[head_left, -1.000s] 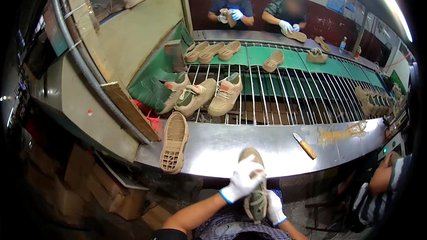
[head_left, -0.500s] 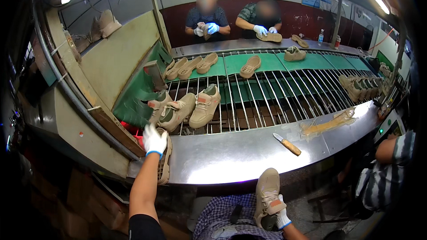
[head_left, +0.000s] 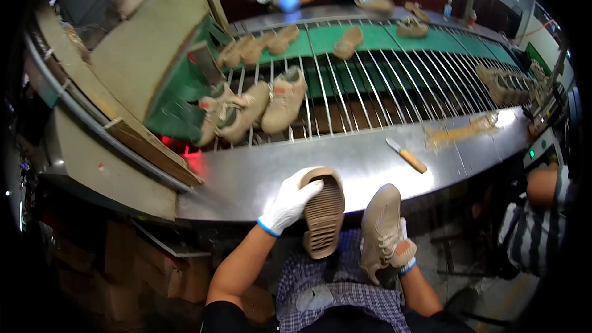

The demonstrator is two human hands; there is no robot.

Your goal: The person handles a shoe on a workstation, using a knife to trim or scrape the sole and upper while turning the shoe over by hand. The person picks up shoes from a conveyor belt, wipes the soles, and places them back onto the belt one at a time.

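My left hand [head_left: 295, 200], in a white glove with a blue cuff, grips a tan shoe sole [head_left: 325, 213] by its upper end, its ribbed inner side facing me. Just to the right, a beige lace-up shoe [head_left: 379, 231] is held toe up by my right hand [head_left: 404, 250], which is mostly hidden behind it. Sole and shoe are apart, both over my checked apron [head_left: 333, 302] at the near edge of the metal table. A knife [head_left: 407, 155] with a wooden handle lies on the tabletop beyond the shoe.
Several beige shoes [head_left: 285, 102] rest on the metal rods at the left. Tan soles [head_left: 348, 43] and a shoe [head_left: 412, 27] lie on the green belt. More shoes [head_left: 502, 83] line up at the right. Two people work across the table; another person's striped sleeve [head_left: 533, 234] is at the right.
My left hand has lifted the sole off the table's left end and brought it right, beside the shoe. My right hand has raised the shoe slightly. The view has tilted down.
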